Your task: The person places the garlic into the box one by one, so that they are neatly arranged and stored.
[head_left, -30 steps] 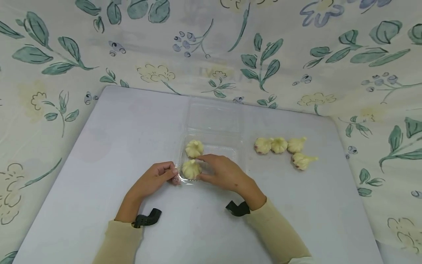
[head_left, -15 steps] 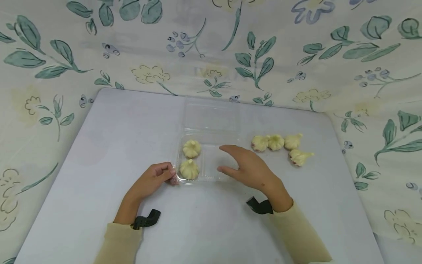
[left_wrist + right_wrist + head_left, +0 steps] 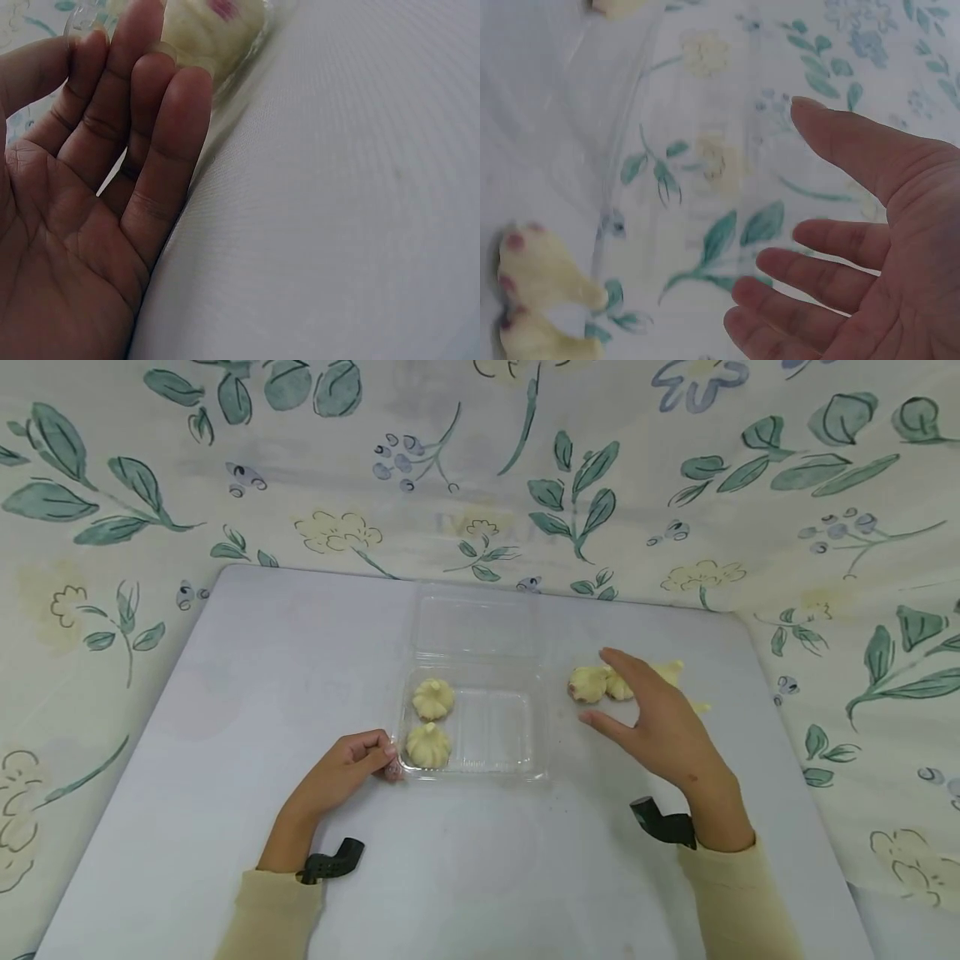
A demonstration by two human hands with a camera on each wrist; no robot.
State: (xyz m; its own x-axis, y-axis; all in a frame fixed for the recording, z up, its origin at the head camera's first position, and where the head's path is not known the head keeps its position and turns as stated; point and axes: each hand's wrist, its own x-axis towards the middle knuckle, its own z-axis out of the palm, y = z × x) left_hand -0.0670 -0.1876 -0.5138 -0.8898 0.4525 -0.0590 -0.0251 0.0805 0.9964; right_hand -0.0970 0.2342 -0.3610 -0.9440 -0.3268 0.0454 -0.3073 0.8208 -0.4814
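Judging this a fetch, we note right hand (image 3: 663, 722) spread, empty, loose garlic bulbs (image 3: 587, 685) near it; left hand (image 3: 337, 768) pinches clear container (image 3: 495, 731), two packed bulbs (image 3: 428, 746) alongside. Next likely needs pinching.

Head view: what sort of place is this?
Probably an indoor corner set up for filming: a plain white table, a floral backdrop behind it, and two black wrist cameras.

We see that the right hand (image 3: 663, 727) has left the nearer garlic bulb (image 3: 428, 747) in the clear container (image 3: 495, 727) and moved out to the container's right, its parted fingers (image 3: 632, 670) now partly hiding the loose garlic bulbs (image 3: 587, 685) there.
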